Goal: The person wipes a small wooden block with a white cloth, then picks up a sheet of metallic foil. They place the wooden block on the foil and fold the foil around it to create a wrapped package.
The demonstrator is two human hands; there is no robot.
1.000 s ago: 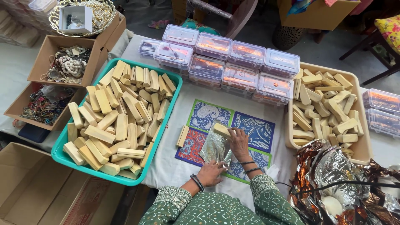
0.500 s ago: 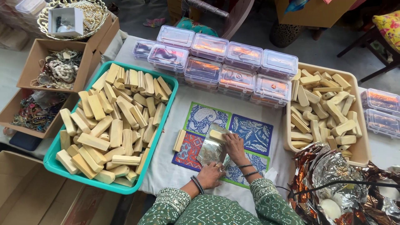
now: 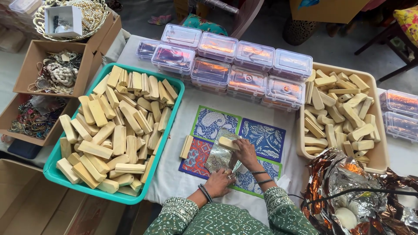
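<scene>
White-clothed table (image 3: 174, 182) carries a blue-and-red patterned mat (image 3: 261, 139), where a crinkled silver foil sheet (image 3: 217, 157) is pinned by the left hand (image 3: 219, 182). A pale wooden bar (image 3: 227, 142) is gripped by the right hand (image 3: 245, 153) at the foil's far edge, its long axis running left to right.

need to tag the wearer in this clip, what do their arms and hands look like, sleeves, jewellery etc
Both arms wear green sleeves with a fine white dotted print and pale embroidered cuffs. The left hand has dark beaded bracelets at the wrist and a ring on one finger. The right hand has thin dark bangles at the wrist.
</scene>
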